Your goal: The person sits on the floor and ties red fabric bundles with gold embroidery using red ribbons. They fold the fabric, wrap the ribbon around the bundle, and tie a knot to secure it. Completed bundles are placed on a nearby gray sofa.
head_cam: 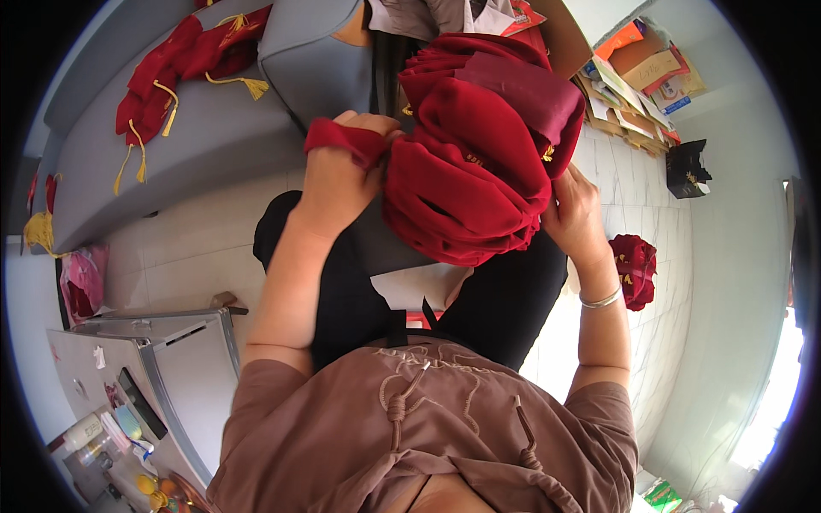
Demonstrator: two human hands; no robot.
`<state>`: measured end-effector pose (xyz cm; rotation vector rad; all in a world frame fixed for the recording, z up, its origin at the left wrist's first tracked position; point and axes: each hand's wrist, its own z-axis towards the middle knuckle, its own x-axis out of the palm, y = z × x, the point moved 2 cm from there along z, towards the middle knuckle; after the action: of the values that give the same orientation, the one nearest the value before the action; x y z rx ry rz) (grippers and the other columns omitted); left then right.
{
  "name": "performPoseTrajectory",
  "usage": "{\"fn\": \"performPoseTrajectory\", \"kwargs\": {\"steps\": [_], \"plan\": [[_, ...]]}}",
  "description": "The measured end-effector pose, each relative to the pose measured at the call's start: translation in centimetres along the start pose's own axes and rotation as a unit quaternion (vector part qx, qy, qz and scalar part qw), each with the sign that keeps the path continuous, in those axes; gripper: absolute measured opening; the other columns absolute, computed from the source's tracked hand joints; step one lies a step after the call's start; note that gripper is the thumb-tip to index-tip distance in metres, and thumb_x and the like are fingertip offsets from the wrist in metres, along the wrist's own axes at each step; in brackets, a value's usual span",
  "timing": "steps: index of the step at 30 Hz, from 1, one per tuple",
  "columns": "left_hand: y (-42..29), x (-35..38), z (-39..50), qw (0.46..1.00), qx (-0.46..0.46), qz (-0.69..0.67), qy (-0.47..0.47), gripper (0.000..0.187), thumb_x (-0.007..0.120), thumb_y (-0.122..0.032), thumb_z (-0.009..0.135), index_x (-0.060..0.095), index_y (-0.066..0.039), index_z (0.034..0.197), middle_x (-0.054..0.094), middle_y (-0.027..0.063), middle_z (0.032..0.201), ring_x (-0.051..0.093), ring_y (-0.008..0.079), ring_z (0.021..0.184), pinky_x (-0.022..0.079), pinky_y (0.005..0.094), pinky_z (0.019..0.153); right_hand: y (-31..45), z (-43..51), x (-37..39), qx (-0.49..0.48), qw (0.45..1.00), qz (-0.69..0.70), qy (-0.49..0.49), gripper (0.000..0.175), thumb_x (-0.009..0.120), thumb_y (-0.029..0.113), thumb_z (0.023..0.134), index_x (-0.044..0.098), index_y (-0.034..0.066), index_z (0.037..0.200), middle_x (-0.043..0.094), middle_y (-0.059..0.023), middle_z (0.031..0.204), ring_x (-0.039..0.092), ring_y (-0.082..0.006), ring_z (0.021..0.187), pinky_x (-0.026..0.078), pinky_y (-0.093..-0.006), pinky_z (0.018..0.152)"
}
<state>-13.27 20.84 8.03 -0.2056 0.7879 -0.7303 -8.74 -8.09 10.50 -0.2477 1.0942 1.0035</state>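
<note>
Before me, over my knees, is a thick bundle of folded red velvet cloth point(465, 167) with bits of gold embroidery and cord. A smoother maroon cloth band point(519, 90) lies across its upper right side. At the bundle's left, my left hand point(343, 176) grips a narrow red cloth strip point(349, 142), which loops over the back of the hand; its fingertips are partly hidden. My right hand point(574, 215) holds the bundle's lower right edge, with some fingers out of sight behind the cloth.
Red sashes with gold tassels point(160, 90) lie on a grey sofa point(211, 138) at left. A smaller red bundle point(634, 272) rests on the tiled floor at right, near a black bag point(686, 170). Stacked cardboard point(625, 118) stands beyond. A table point(186, 378) is at lower left.
</note>
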Motion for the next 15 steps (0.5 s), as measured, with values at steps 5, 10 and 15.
{"fn": "performPoseTrajectory", "kwargs": {"steps": [5, 10, 15], "plan": [[0.6, -1.3, 1.7, 0.99, 0.049, -0.029, 0.133, 0.026, 0.071, -0.005, 0.072, 0.065, -0.006, 0.097, 0.067, 0.0112, 0.09, 0.063, 0.034, 0.086, 0.05, 0.0419, 0.071, 0.4, 0.7, -1.3, -0.004, 0.997, -0.034, 0.065, 0.022, 0.065, -0.001, 0.079, 0.056, 0.0025, 0.098, 0.057, -0.0147, 0.085, 0.061, -0.0369, 0.07, 0.05, -0.0437, 0.06], [1.6, -1.4, 3.5, 0.978, 0.042, -0.068, 0.193, 0.025, 0.075, -0.011, 0.068, 0.065, -0.008, 0.091, 0.065, 0.012, 0.084, 0.063, 0.0353, 0.079, 0.051, 0.0427, 0.067, 1.3, 1.9, -3.2, -0.05, 0.989, -0.082, 0.11, 0.013, 0.071, 0.004, 0.077, 0.063, 0.0053, 0.087, 0.058, -0.0104, 0.073, 0.058, -0.0293, 0.062, 0.048, -0.0387, 0.055], [1.6, -1.1, 5.1, 0.964, 0.12, -0.046, 0.234, 0.019, 0.077, -0.012, 0.066, 0.064, -0.01, 0.079, 0.063, 0.0098, 0.075, 0.063, 0.0334, 0.069, 0.051, 0.0402, 0.057, 0.9, 3.1, -4.6, -0.096, 0.979, -0.125, 0.133, 0.015, 0.078, 0.012, 0.072, 0.064, 0.0104, 0.079, 0.056, -0.0043, 0.069, 0.055, -0.0233, 0.054, 0.044, -0.0345, 0.047]]}}
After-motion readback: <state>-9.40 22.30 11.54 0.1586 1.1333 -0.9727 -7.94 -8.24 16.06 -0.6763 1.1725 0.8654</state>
